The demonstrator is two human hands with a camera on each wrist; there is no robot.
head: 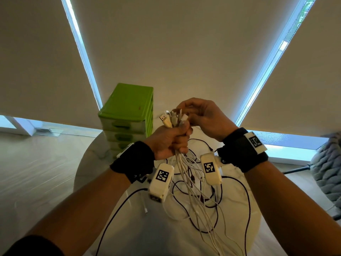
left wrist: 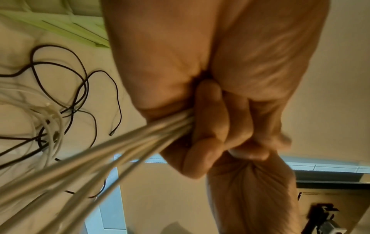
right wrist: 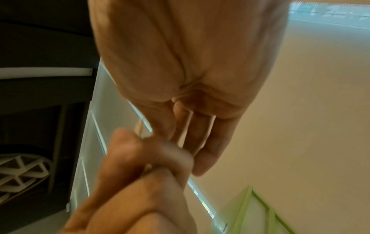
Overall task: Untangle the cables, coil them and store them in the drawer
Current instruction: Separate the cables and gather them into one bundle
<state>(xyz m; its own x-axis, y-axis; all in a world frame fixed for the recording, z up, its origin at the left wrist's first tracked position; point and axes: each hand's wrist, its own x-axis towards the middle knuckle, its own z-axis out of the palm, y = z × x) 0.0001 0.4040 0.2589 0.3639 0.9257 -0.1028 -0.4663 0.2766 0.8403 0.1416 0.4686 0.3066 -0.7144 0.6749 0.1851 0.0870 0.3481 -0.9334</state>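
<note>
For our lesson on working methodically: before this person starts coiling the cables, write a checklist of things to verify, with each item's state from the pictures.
1. White cables bunched in left hand: ok, fist closed round them.
2. Plug ends gathered above the fist: ok.
3. Right hand on the plug ends: ok, fingers at them; exact pinch cannot tell.
4. White cables free of black cables: not ok, they cross on the table.
5. Green drawer unit open for storage: not ok, drawers look shut.

Tabletop (head: 238,215): round, white, marbled.
Drawers (head: 127,115): green unit, standing at the far left edge.
Cables (head: 245,196): black and white, lying tangled in the middle.
</note>
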